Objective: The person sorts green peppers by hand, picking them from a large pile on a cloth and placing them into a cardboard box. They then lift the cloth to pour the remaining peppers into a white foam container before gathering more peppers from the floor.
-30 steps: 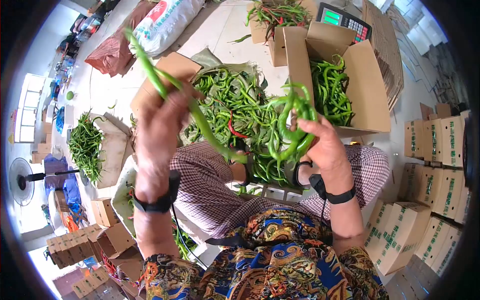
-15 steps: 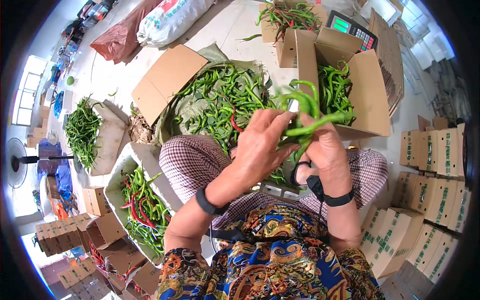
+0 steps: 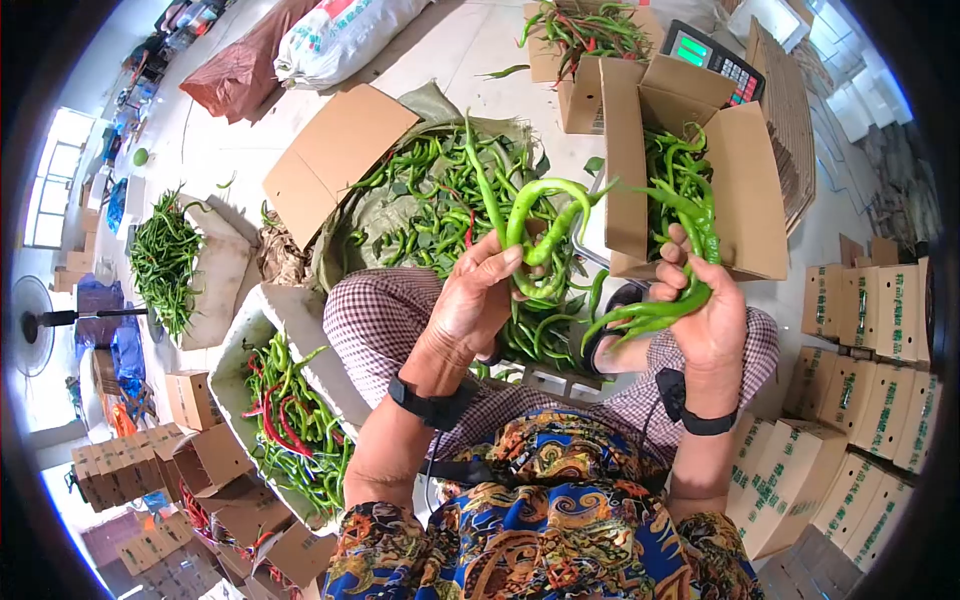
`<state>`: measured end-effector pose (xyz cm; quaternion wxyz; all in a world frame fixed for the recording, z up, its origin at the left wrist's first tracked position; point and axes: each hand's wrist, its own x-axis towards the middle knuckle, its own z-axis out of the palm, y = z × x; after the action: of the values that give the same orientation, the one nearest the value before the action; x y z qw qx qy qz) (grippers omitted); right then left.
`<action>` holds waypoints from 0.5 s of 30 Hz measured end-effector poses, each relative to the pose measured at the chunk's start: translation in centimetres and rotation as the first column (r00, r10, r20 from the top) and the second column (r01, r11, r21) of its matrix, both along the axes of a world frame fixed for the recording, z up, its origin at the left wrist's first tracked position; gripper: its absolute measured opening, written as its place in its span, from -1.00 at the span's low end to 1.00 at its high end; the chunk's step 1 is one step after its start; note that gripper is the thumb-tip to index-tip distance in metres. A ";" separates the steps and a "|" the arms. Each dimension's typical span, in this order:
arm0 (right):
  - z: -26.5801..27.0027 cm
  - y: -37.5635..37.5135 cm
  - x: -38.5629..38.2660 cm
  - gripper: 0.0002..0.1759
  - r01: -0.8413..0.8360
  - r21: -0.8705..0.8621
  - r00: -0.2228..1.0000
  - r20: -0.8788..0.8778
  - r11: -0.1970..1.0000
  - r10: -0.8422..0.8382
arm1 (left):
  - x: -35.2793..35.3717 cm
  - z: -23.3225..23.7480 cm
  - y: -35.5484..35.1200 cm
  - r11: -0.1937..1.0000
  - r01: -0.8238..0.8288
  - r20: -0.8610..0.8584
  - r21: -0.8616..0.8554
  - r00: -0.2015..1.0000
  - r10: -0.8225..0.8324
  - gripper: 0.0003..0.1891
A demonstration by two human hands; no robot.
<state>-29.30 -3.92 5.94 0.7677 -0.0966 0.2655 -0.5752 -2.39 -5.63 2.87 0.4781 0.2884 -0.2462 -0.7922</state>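
Observation:
My left hand is closed around a few long, curled green chili peppers that stick up past the fingers. In my right hand lies another small bunch of green chili peppers, with the fingers curled over it and the ends poking out on both sides. Both hands are apart, above my lap. Beyond the left hand, a heap of green chilies with some red ones spreads over an open woven sack. Just past the right hand stands an open cardboard box with green chilies inside.
A white foam crate of green and red chilies sits at my left. Farther left, more chilies are piled up. A lit scale stands behind the box. Stacked cartons line the right; full sacks lie at the back.
My hands were close together over one bunch of green chilies. They have moved apart, the right one towards the right, each now with some of the chilies.

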 end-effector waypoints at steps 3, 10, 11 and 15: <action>-0.2 -0.1 0.2 -0.47 0.031 0.036 0.999 0.013 0.999 -0.031 | -0.3 -0.1 -0.3 1.000 0.012 0.005 0.003 1.000 -0.012 -0.48; -0.5 0.2 -0.6 -0.46 0.077 -0.008 0.992 0.102 0.997 -0.076 | -1.4 -0.4 -1.4 0.998 0.066 -0.111 -0.023 0.992 -0.068 -0.49; -0.2 0.4 -0.9 -0.46 0.096 0.019 0.987 0.129 0.995 -0.098 | -1.6 -0.4 -1.5 0.997 0.071 -0.111 -0.022 0.991 -0.073 -0.49; 0.2 1.1 -1.9 -0.47 0.157 -0.016 0.970 0.191 0.988 -0.151 | -2.6 0.1 -1.7 0.995 0.101 -0.150 0.004 0.984 -0.099 -0.51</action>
<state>-31.24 -2.84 6.17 0.7411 -0.0323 0.1891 -0.6434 -5.03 -7.33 2.96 0.4533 0.2183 -0.2189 -0.8360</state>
